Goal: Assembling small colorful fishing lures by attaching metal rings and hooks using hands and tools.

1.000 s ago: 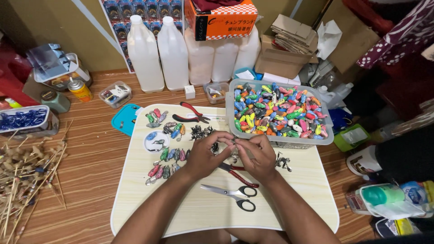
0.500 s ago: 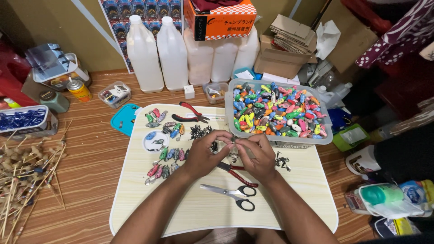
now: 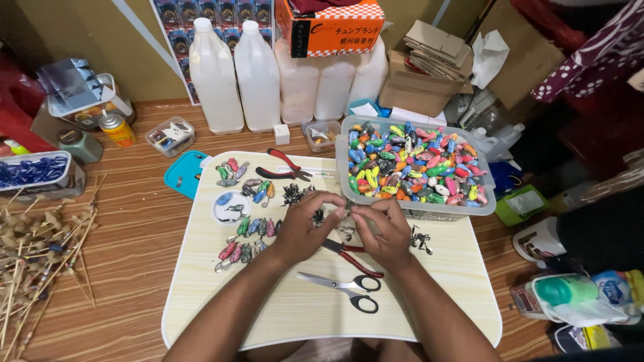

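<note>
A wood-grain floor (image 3: 134, 234) of reddish-brown planks fills the cramped work corner, lit evenly from above. A pale laminate lap table (image 3: 429, 295) with rounded corners sits low at its centre. Along the back, an olive-tan wall (image 3: 74, 33) meets the floor, with a row of white plastic jugs (image 3: 235, 74) standing against it beside stacked cardboard boxes (image 3: 422, 74). An orange checkered carton (image 3: 329, 27) rests on top of the jugs. Dried sticks (image 3: 40, 255) lie scattered at the left edge, and dark patterned fabric (image 3: 597, 53) hangs at upper right.
</note>
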